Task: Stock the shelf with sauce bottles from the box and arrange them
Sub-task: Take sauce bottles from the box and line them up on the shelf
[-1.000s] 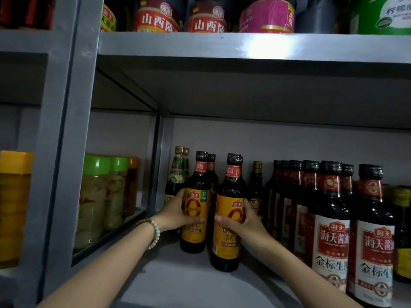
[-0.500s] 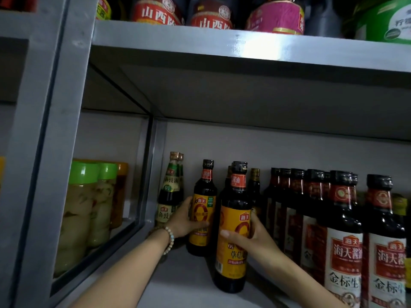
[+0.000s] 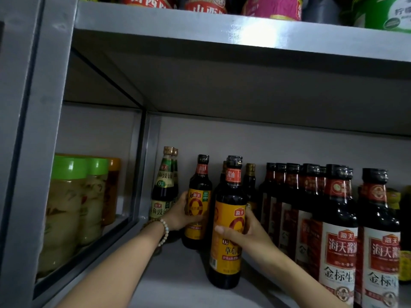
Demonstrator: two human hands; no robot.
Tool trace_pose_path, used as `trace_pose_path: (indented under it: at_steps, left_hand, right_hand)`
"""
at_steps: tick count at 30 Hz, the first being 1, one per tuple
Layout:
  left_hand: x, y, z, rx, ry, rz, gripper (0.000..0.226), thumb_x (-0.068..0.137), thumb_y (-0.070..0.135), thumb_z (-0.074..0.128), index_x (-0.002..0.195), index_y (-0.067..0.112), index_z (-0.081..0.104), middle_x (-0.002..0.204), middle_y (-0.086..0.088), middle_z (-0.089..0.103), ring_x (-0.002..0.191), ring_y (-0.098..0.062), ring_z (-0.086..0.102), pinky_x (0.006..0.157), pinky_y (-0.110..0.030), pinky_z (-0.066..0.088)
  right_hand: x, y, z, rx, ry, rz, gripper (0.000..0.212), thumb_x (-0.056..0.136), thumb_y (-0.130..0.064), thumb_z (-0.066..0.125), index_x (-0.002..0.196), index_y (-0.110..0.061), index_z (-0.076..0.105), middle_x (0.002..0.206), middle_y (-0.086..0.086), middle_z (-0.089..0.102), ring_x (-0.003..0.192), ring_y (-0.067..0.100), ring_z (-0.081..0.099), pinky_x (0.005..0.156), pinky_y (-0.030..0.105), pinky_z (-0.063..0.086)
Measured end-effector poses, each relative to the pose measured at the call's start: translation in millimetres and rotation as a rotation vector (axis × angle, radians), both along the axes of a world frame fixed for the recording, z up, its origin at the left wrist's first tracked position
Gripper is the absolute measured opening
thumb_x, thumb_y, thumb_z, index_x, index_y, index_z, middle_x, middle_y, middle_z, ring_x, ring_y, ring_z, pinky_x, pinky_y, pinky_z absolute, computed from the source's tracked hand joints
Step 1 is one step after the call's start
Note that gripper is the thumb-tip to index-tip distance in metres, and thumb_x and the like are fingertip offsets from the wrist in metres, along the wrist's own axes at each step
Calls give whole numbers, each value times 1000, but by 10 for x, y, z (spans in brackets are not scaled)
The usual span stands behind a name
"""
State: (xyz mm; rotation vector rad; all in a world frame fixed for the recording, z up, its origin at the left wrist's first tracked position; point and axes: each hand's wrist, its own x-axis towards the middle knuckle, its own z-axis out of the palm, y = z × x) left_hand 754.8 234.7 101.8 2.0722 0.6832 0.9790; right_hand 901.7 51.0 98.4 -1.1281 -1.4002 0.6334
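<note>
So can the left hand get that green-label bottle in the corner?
Probably yes: the green-label bottle stands right beside the left hand with nothing between, though it must first release the rear yellow-label bottle.

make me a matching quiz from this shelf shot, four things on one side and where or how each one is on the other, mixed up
Things
1. left hand
2. right hand
3. green-lidded jars
4. white-label bottles

Places or states
a. in the left bay
b. grips the front orange-label bottle
c. front row, far right
d. grips the rear orange-label bottle

Pairs: 1-d, 2-b, 3-a, 4-c
</note>
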Motion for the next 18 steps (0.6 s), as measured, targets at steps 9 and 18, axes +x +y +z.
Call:
trace_pose_path:
  at_steps: [9, 18]
  left_hand:
    - [11, -32, -17, -12, -6, 40, 86, 74, 17, 78, 139, 20, 22, 131, -2, 51, 121, -18, 50, 103, -41, 43]
    - [-103, -765, 332, 125, -26, 250, 87, 76, 70, 42, 144, 21, 19, 143, 1, 39, 120, -20, 50, 87, -35, 50]
  right_hand:
    - [8, 8, -12, 14, -5, 0, 75, 56, -38, 84, 118, -47, 42, 117, -10, 64, 104, 9, 64, 84, 30, 54]
    - [275, -184, 131, -321, -391, 173, 88, 72, -23, 81, 138, -39, 25, 121, -23, 52, 108, -5, 53, 96, 20, 44]
